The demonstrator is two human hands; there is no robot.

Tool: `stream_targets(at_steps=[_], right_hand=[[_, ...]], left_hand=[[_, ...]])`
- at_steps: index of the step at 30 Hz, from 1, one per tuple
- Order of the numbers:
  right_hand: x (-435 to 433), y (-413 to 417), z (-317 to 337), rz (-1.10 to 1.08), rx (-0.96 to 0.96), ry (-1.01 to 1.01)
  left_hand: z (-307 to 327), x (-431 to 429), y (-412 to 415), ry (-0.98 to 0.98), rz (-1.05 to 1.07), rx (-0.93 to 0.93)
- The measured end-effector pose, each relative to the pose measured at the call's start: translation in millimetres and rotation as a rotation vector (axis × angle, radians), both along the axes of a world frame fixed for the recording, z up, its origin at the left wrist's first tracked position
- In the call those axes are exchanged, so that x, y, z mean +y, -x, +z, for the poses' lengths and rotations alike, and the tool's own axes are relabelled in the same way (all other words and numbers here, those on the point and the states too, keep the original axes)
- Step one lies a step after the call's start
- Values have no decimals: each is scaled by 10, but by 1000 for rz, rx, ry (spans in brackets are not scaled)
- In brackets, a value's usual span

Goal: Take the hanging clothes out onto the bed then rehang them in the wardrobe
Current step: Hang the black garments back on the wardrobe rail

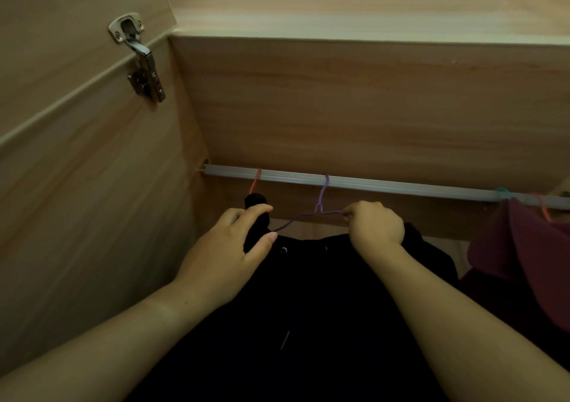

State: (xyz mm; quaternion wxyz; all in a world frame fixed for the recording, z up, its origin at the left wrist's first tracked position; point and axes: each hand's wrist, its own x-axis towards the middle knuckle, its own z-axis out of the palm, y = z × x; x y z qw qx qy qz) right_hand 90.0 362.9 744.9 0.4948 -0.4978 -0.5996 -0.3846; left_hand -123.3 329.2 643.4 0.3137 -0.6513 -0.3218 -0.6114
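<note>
Black garment hangs from a purple hanger between the two hands, spreading below them across the lower view. The right hand is curled tight on the hanger's right arm, where the cloth begins. The left hand pinches black cloth between thumb and bent fingers at the hanger's left end. Just above the knuckles runs the rail, and the purple hook sits over it between the hands. Above the left hand an orange hook rests on the rail with a dark bundle under it; I cannot tell whether that bundle is a separate piece. Left of the left hand the wardrobe side wall stands near, leaving little room. Right of the right hand a bare stretch of rail runs to a teal hook and a second orange hook, with a maroon garment below them. Four hooks on the rail; one hinge up on the left.
</note>
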Motion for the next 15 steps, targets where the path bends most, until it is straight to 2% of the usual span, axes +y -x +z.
stream_targets(at_steps=[5,7,11,13,15], right_hand=[[13,54,-5,-10,-54,-3],[-9,40,-28,-31,-132,-32],[-180,-49,-185,-213,-281,-137],[-293,-145,-326,-239,-246,-185],[-400,-257,-525,-157,-131,-176]], left_hand=[[14,-30,22,-7,1,-5],[1,-34,37,1,-8,-17],[-102,-43,-25,25,-32,-29],[-212,-52,-89,49,-46,-9],[-342,-61,-137,94,-29,26]])
